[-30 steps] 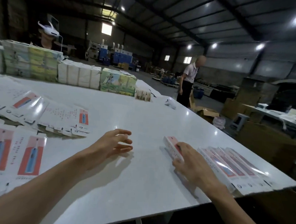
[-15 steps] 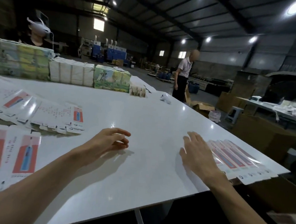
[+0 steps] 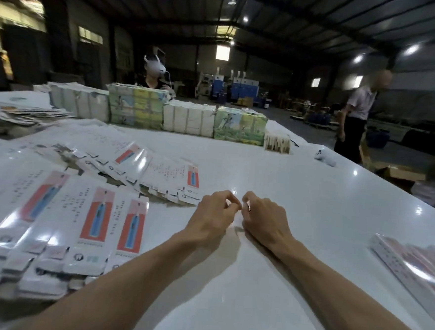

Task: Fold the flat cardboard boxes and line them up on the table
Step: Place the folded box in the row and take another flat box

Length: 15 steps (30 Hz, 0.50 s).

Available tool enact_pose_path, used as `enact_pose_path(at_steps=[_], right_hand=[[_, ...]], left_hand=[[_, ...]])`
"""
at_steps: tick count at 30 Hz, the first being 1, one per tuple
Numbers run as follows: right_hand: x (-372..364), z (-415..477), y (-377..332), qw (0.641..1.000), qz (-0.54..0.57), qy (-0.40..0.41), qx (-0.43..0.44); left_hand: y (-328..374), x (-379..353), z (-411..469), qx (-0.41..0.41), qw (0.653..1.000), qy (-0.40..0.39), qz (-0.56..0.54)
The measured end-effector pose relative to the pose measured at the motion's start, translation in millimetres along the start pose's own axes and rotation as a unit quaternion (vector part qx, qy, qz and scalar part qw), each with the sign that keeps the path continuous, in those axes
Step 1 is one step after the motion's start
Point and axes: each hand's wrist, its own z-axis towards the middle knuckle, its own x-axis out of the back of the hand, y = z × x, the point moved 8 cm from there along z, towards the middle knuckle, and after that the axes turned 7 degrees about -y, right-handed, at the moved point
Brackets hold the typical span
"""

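Flat white cardboard boxes [image 3: 91,220] with a red panel and a blue toothbrush print lie in overlapping stacks on the left of the white table [image 3: 298,209]. A second fan of flat boxes [image 3: 159,173] lies behind them. Folded boxes [image 3: 410,266] lie side by side in a row at the right edge. My left hand [image 3: 214,215] and my right hand [image 3: 265,218] hover close together over bare table between the two groups. Their fingers are loosely curled, the fingertips almost meet, and neither hand holds anything.
Wrapped bundles of packs [image 3: 135,109] line the table's far side, with a small box [image 3: 277,142] and a white controller [image 3: 325,157] near them. A person wearing a headset [image 3: 153,69] sits behind the bundles. Another person [image 3: 358,110] stands at the right by cardboard cartons [image 3: 401,175].
My right hand has left the row of folded boxes and moved left to meet my left hand. Both hands' fingers have curled. The view has turned left.
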Motion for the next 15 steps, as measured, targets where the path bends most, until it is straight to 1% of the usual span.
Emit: enact_pose_path(at_steps=[2,5,7,9,11,12,13,15], right_hand=[[-8.3,2.2,4.9,1.000,0.007,-0.001,0.009],[-11.5,4.3,11.1,1.000,0.020,0.001,0.012],[-12.3,4.5,13.4,0.999,0.044,-0.005,0.010],[-11.6,3.9,16.3,0.998,0.068,-0.009,0.005],[-11.0,3.2,17.6,0.997,0.080,-0.016,0.004],[-10.7,2.4,17.6,0.996,0.083,-0.019,0.005],[-10.5,2.0,17.5,0.996,0.087,-0.022,0.005],[-10.3,1.1,17.8,0.995,0.097,-0.028,0.002]], left_hand=[[5.2,15.7,1.4,0.001,0.991,0.021,0.130],[1.8,42.8,1.3,0.066,0.957,0.005,0.283],[-4.2,71.6,-9.2,0.127,0.915,-0.003,0.383],[-11.8,100.5,-28.7,0.194,0.857,-0.030,0.476],[-21.6,124.5,-50.6,0.262,0.803,-0.062,0.532],[-27.1,135.9,-60.6,0.292,0.785,-0.067,0.542],[-32.3,145.8,-69.0,0.317,0.776,-0.064,0.542],[-40.1,160.6,-83.0,0.348,0.775,-0.048,0.526]])
